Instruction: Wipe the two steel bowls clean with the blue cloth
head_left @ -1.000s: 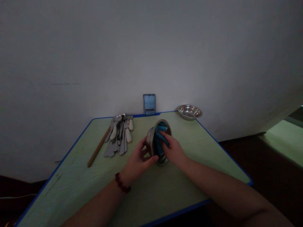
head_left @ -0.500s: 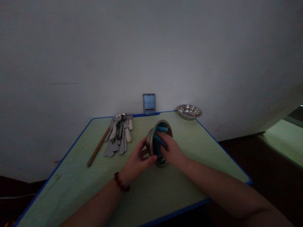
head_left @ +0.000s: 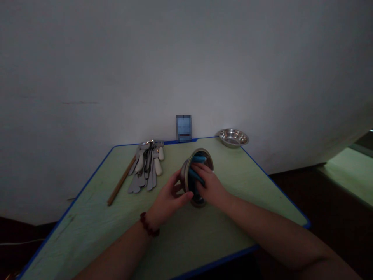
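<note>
A metal bowl (head_left: pixel 185 171) is tipped on its side above the front middle of the table, its mouth facing right. My left hand (head_left: pixel 171 196) grips it from the left, thumb at the lower rim and fingers behind the wall. Inside the bowl, my right hand (head_left: pixel 208 182) presses a blue cloth (head_left: pixel 199 159) against the inner surface. Part of the cloth is bunched under the fingers, and my right fingertips are partly hidden in it.
On the left lies a pile of cutlery (head_left: pixel 150 175), with forks and white handles, beside wooden chopsticks (head_left: pixel 121 182). A phone-like screen (head_left: pixel 184 129) leans on the wall. Another metal bowl (head_left: pixel 233 138) sits at the back right corner of the green table (head_left: pixel 233 229).
My right hand has shifted slightly within the bowl, wiping with the cloth, and the bowl has turned a little. My left hand keeps its grip.
</note>
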A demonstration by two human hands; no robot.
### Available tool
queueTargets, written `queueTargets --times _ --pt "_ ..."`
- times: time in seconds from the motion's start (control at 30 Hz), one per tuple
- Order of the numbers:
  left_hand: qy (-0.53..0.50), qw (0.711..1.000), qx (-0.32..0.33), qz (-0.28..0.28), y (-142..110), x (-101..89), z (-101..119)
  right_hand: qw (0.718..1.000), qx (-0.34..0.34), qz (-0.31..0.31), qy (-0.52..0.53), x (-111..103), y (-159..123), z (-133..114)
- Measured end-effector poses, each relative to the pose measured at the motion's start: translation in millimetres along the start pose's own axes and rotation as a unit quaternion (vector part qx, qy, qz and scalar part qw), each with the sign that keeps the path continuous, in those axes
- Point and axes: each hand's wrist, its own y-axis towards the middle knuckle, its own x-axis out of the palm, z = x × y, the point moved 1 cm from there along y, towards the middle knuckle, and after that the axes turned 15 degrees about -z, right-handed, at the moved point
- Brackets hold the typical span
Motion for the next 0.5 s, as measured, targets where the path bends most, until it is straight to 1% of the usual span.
queueTargets --times 0.5 --pt "-0.013 1.000 0.004 0.003 0.1 0.5 -0.2 0.999 -0.028 -0.004 -0.025 1.0 -0.8 -1.5"
